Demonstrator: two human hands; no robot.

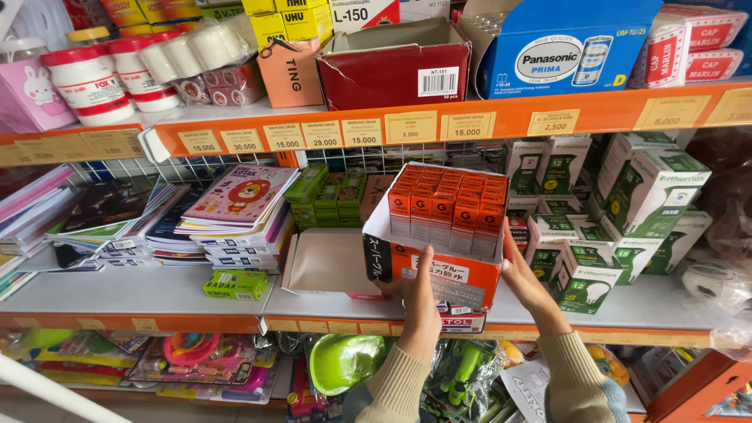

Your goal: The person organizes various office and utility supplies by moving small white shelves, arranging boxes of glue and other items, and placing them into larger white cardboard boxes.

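An open orange and white display carton [439,270] packed with several rows of small orange boxes [450,205] stands tilted at the front of the middle shelf. My left hand [415,291] presses against the carton's front face near its lower left corner. My right hand [523,283] grips the carton's right side. Both arms wear beige knit sleeves. The carton rests partly on a flat red box [460,321] under it.
Stacks of notebooks [235,207] and a green stapler box [235,284] lie to the left. Green packets [329,192] stand behind. White and green bulb boxes [627,211] crowd the right. An empty carton lid [329,262] lies beside the carton. The orange shelf above [439,117] carries price tags.
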